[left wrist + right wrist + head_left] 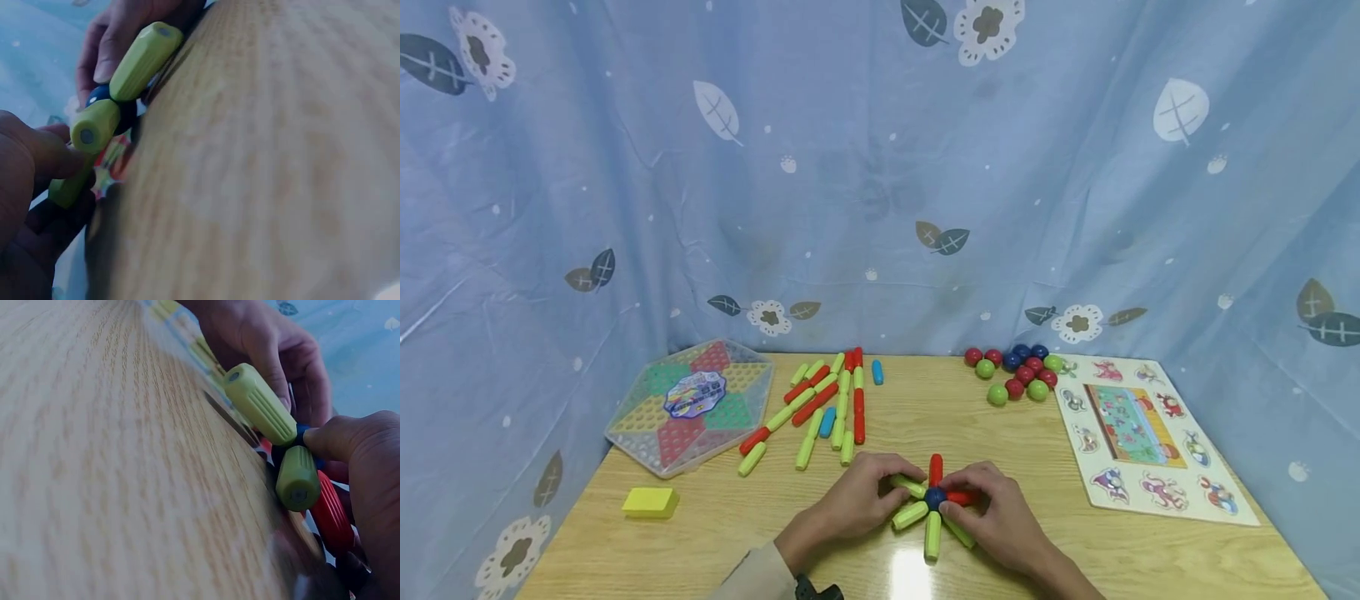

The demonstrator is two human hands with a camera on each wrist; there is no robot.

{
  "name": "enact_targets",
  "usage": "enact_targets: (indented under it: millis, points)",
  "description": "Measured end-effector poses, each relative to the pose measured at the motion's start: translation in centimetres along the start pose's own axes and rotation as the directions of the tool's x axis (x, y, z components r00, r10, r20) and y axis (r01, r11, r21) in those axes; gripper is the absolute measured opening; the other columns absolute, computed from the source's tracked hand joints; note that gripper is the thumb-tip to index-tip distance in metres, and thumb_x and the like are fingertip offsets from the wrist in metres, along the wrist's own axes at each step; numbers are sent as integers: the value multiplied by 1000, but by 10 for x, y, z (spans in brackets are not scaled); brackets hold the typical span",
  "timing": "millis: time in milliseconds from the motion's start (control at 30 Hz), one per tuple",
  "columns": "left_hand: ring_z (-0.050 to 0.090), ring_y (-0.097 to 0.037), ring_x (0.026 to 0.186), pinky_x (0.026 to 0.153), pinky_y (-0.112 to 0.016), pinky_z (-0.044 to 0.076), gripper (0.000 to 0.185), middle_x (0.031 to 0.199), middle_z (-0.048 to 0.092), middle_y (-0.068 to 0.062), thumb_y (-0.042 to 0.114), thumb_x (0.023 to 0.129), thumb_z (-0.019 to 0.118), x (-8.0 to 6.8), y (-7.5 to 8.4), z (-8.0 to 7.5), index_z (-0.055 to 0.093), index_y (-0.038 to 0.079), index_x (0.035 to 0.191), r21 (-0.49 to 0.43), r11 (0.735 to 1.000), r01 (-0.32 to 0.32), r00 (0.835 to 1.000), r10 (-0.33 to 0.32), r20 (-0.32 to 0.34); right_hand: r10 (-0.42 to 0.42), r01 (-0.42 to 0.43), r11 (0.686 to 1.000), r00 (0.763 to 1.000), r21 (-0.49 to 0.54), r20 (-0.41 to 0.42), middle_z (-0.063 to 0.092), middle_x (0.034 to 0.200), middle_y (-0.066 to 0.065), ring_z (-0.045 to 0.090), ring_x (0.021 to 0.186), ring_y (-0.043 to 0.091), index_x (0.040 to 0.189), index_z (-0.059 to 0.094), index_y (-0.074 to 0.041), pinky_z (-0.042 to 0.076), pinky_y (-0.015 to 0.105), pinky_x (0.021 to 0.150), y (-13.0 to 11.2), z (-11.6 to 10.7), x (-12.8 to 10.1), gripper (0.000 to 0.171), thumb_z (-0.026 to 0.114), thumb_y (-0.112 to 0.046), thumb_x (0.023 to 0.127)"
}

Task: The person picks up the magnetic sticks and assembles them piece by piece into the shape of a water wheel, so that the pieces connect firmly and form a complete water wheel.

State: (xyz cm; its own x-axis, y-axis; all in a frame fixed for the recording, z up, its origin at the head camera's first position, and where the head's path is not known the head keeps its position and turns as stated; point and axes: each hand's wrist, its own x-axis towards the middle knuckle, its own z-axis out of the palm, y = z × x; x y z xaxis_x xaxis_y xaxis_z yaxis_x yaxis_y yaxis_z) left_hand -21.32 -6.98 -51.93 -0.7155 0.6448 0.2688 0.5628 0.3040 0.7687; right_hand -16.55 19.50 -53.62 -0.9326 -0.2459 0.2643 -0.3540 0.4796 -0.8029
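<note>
A star of sticks lies on the wooden table [715, 533] near its front edge: several green sticks [932, 533] and two red sticks [936, 468] radiate from a blue ball [934, 498]. My left hand [891, 485] pinches a green stick [908, 486] on the star's left. My right hand [961, 502] holds the red stick [964, 497] on the right. In the left wrist view the left hand [37, 169] grips a green stick [69, 187] beside the ball [100, 95]. The right wrist view has the right hand [356, 456] over the red stick [331, 515], thumb at the ball.
A loose pile of green, red and blue sticks [823, 404] lies behind the hands. A hexagonal game board [688, 406] and a yellow block [651, 502] sit at the left. Coloured balls [1018, 371] and a picture puzzle board [1142, 433] are at the right. A blue curtain [880, 167] encloses the table.
</note>
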Motion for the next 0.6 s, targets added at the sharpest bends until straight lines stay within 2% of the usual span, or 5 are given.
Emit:
enact_targets:
  millis: [300, 600]
  points:
    - [72, -4, 114, 99, -25, 58, 28, 120, 81, 8, 0, 101, 75, -2, -1, 5, 83, 18, 121, -60, 998, 23, 1000, -24, -17, -77, 77, 997, 997, 11, 14, 76, 107, -18, 64, 106, 8, 114, 81, -34, 53, 27, 95, 3, -2, 2, 22, 88, -26, 95]
    - [73, -6, 116, 104, -27, 57, 28, 119, 82, 7, 0, 100, 76, -2, -3, 7, 83, 21, 117, -102, 994, 26, 999, -28, -17, -70, 70, 997, 997, 14, 15, 76, 108, -19, 65, 106, 8, 113, 81, -35, 53, 27, 96, 3, -2, 1, 21, 88, -27, 95]
